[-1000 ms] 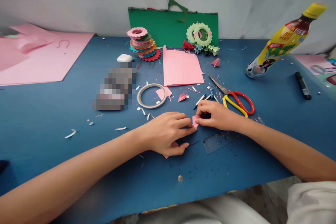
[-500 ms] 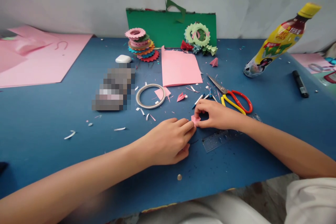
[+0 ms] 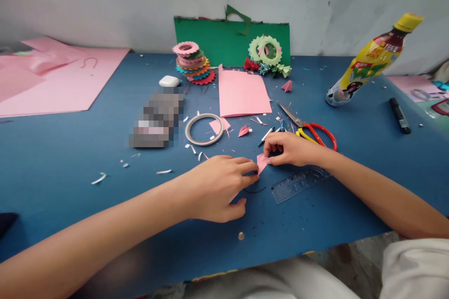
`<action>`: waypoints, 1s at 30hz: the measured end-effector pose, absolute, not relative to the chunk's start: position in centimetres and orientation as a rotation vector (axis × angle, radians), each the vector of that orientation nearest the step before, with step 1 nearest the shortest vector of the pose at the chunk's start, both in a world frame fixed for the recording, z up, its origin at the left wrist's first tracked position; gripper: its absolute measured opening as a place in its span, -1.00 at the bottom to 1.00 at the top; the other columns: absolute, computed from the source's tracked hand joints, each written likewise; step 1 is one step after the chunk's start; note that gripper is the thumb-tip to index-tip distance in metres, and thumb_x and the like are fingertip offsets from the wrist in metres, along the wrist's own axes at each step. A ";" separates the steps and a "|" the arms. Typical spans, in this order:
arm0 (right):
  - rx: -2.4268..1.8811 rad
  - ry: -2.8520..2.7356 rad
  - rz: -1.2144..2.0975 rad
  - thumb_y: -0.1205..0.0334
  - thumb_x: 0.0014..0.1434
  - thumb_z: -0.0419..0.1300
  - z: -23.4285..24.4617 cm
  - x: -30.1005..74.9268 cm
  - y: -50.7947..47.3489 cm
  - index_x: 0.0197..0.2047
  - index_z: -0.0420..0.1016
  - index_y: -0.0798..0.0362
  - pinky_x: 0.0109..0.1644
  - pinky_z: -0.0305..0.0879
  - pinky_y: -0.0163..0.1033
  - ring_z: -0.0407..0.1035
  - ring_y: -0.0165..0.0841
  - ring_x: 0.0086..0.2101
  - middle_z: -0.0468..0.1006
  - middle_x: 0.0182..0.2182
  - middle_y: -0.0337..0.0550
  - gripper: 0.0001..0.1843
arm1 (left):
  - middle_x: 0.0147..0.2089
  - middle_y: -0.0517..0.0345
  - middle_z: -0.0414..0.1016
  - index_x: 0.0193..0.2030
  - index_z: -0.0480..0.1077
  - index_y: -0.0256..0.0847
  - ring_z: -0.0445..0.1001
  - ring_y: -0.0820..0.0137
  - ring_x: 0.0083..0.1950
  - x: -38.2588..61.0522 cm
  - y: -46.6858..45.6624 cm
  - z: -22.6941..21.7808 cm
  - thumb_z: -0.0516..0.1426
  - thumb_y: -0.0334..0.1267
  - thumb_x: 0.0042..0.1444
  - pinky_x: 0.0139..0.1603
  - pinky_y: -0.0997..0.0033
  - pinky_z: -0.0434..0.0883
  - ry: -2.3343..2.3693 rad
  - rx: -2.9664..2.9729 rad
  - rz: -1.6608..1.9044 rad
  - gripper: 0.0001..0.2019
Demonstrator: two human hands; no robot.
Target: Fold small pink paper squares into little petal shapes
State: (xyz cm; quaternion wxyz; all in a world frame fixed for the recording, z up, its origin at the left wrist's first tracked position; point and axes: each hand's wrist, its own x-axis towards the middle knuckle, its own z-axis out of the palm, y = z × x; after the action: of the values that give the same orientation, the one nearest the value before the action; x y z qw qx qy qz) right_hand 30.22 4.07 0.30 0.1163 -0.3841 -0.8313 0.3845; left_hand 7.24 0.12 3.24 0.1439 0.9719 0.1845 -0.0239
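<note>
A small piece of pink paper point(image 3: 262, 163) lies on the blue table between my hands. My right hand point(image 3: 289, 149) pinches its right edge between thumb and bent fingers. My left hand point(image 3: 224, 187) is open, its thumb well apart, with the fingertips at the paper's left edge. Below my right forearm lies a clear plastic ruler point(image 3: 289, 187). Just beyond that hand are scissors point(image 3: 317, 133) with red and yellow handles, and a blue-and-white pen point(image 3: 266, 136). A folded pink paper piece point(image 3: 244, 131) sits farther forward, near a roll of tape point(image 3: 188, 131).
A pink sheet point(image 3: 245, 93) lies ahead. Behind it stand a stack of toothed paper rings point(image 3: 192, 67), light green rings point(image 3: 269, 50) and a green board point(image 3: 217, 32). A bottle point(image 3: 375, 58) leans in view at right, near a black marker point(image 3: 400, 116). Paper scraps are scattered about.
The pink paper now shows more of its surface. My left thumb has moved away from the fingers, and my right hand has shifted slightly up. The view has tilted a little.
</note>
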 end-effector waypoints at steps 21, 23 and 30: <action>-1.099 -2.499 0.973 0.23 0.06 0.23 1.0 29.8 3.2 -0.35 0.46 0.10 -0.22 0.21 -0.30 0.31 -0.40 -0.30 0.44 -0.33 -0.18 -0.88 | -0.24 0.09 0.38 -0.09 0.39 -0.23 0.39 0.36 -0.21 8.6 3.2 -0.1 0.12 -0.14 0.14 -0.28 0.44 0.34 0.810 2.495 0.276 -0.74; -1.114 -2.513 0.963 0.23 0.06 0.24 1.0 29.6 3.2 -0.34 0.46 0.11 -0.26 0.19 -0.31 0.31 -0.40 -0.33 0.45 -0.36 -0.19 -0.88 | -0.27 0.13 0.38 -0.15 0.40 -0.23 0.37 0.40 -0.25 8.6 3.6 0.0 0.14 -0.12 0.12 -0.32 0.46 0.31 0.798 2.467 0.272 -0.76; -1.175 -2.541 1.163 0.33 0.09 0.19 1.6 29.3 3.3 -0.35 0.49 0.10 -0.43 0.08 -0.39 0.25 -0.50 -0.49 0.40 -0.52 -0.30 -0.94 | -0.36 0.22 0.34 -0.25 0.37 -0.25 0.29 0.47 -0.36 8.7 4.2 0.2 0.19 -0.14 0.06 -0.40 0.50 0.22 0.824 2.401 0.211 -0.78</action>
State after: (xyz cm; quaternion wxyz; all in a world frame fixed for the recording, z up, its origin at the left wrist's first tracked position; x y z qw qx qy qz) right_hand 29.27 3.31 1.61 0.0552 -0.3869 -0.8369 0.3831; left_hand 8.74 4.15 0.23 0.2927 0.9013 0.3092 0.0793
